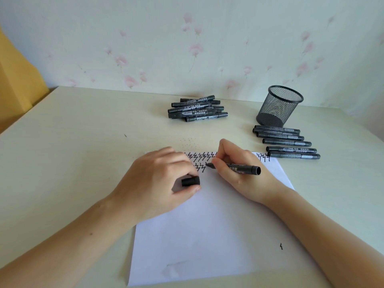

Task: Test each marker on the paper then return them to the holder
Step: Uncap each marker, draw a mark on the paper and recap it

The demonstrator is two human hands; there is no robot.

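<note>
Uncapped marker (241,167) at frame centre, gripped by right hand (239,169), tip on paper (207,225) beside zigzag marks (199,157). Left hand (158,181) pinches cap (190,181), resting on paper. Mesh holder (278,106) upper right; marker row (286,142) below it; marker pile (197,109) upper centre.

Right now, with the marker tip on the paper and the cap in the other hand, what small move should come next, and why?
Probably finish this zigzag stroke, then lift the tip. The right hand holds the uncapped marker with its tip on the paper, beside the second row of zigzags, and the new mark looks only begun. The left hand pinches the cap close by, ready for recapping.
</note>
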